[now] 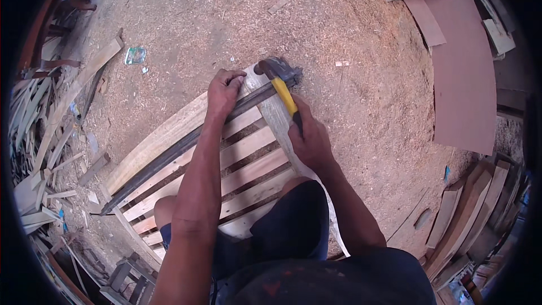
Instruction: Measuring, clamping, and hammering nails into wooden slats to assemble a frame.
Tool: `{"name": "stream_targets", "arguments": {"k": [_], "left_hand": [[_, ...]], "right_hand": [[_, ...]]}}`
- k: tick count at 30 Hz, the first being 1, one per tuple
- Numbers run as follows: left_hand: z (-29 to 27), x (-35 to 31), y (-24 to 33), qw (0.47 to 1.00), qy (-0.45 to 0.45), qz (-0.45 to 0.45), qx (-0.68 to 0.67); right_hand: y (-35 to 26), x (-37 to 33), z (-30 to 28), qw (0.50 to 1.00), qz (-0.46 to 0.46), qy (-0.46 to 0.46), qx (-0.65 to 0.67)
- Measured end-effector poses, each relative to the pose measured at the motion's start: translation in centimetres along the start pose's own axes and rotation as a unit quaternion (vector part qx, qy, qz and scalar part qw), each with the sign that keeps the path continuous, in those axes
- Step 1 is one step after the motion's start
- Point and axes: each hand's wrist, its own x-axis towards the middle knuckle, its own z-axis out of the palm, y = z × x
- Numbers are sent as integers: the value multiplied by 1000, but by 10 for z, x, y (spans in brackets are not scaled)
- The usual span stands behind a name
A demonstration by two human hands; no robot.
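Note:
A slatted wooden frame lies in front of me, with my knees over its near part. Along its far side runs a pale, curved board. A long dark bar clamp lies beside that board, its bulky jaw at the far right corner. My left hand rests by the corner, thumb and fingers pinched together; what they hold is too small to make out. My right hand grips a hammer by its yellow and black handle. The dark hammer head is over the corner, close to my left fingertips.
Wood shavings cover the floor. Scrap strips pile up on the left, near a long loose plank. Brown sheets lie at the right, with stacked boards nearer me. A green wrapper lies beyond the frame.

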Motion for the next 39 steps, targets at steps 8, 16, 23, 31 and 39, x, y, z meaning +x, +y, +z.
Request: {"name": "stream_targets", "arguments": {"k": [8, 16, 23, 31, 39], "left_hand": [[4, 1, -4, 998, -12, -65, 15], [-6, 0, -16, 997, -19, -59, 55], [-22, 12, -3, 996, -7, -32, 83], [-81, -14, -27, 963, 31, -198, -182], [-70, -6, -3, 963, -94, -84, 236]], "right_hand": [[-7, 25, 23, 998, -42, -34, -30], [-39, 28, 23, 961, 26, -163, -220], [-50, 18, 30, 974, -44, -47, -215], [-134, 0, -3, 971, -202, 127, -31], [-163, 2, -16, 960, -250, 130, 3]]}}
